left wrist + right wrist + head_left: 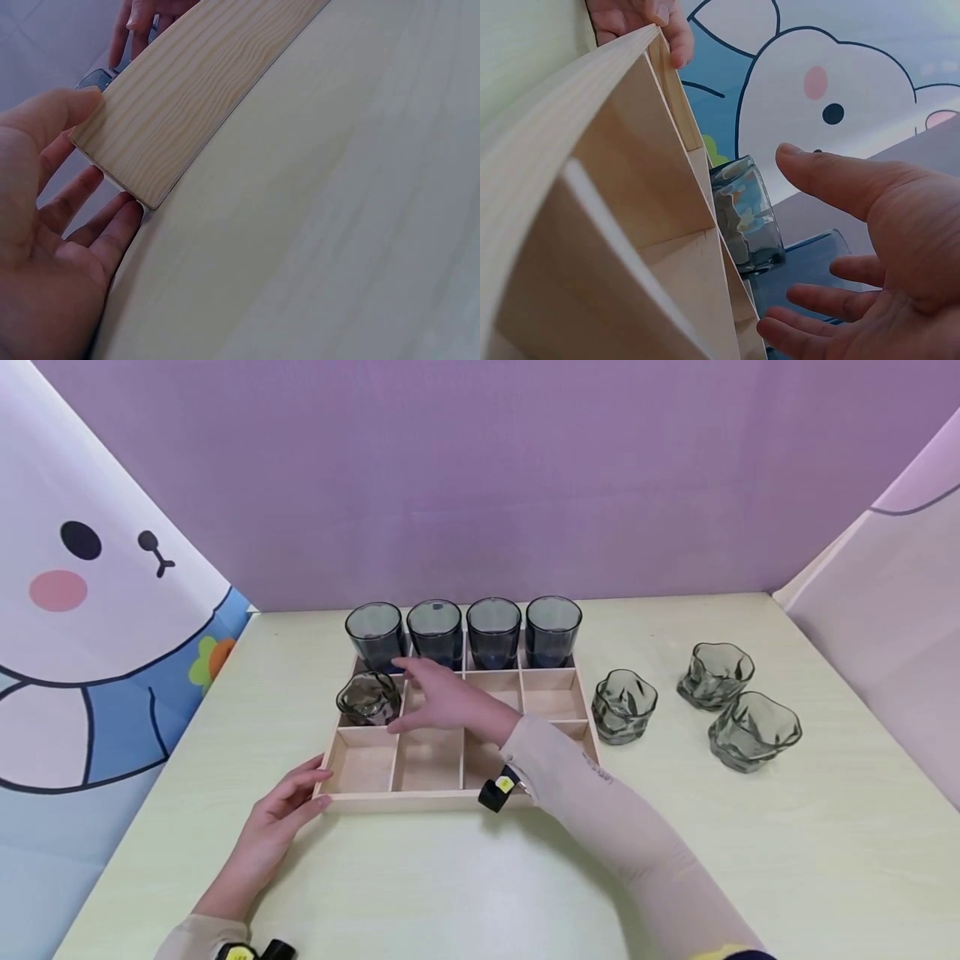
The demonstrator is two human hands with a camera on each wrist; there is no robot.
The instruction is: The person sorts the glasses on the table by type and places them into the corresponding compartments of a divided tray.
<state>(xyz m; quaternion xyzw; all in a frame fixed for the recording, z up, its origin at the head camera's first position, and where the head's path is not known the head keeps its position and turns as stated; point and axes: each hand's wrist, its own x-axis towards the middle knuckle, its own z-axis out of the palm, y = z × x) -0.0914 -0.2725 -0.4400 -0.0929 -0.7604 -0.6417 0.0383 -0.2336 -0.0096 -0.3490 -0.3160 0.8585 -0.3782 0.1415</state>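
Note:
A light wooden divided box (420, 802) lies on the table, with several smooth dark tumblers (553, 625) standing in its back row. In the middle row's left compartment sits a wavy grey glass (367, 700), also visible in the right wrist view as a wavy glass (746, 214). My right hand (450, 697) is over the middle row just right of that glass, thumb and fingers spread, nothing in its grasp. At the box's front left corner, my left hand (281, 806) holds the edge, its thumb (79, 106) at the corner and fingers against the side.
Right of the box stands one wavy glass (624, 706). Farther right are two more, a back wavy glass (716, 675) and a front wavy glass (753, 732). A purple backdrop (480, 485) rises behind the table, and a cartoon-printed cloth (112, 610) hangs at left.

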